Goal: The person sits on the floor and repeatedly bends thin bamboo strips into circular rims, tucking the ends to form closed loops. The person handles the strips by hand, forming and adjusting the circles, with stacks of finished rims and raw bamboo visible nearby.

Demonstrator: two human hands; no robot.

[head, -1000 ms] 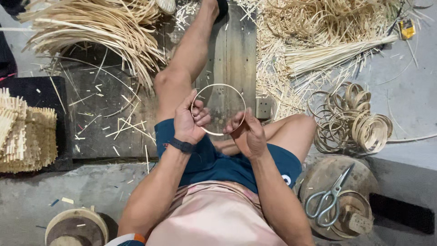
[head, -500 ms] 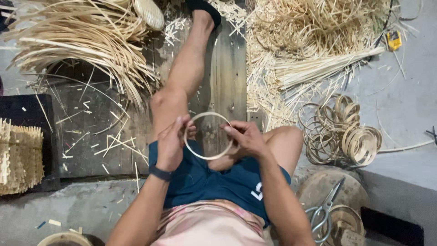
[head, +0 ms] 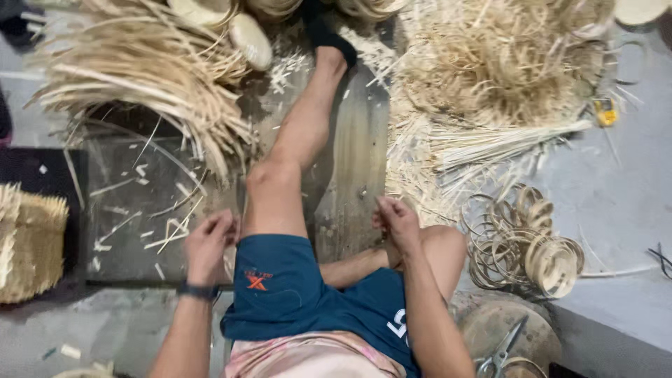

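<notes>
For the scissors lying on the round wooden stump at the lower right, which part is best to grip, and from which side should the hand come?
Probably by the handle loops. The scissors lie flat on the stump, blades pointing up and to the right, loops at the lower left near the picture's edge. The right hand would best come from above on the person's side, fingers into the loops, away from the points.

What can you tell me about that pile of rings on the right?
The rings are thin hoops of pale strip, bamboo or cane by the look. Dozens lie in a loose heap on the grey floor, some flat, some leaning, a few nested into thick coils at the near edge. They sit beside the person's right knee; neither hand touches them.
</notes>
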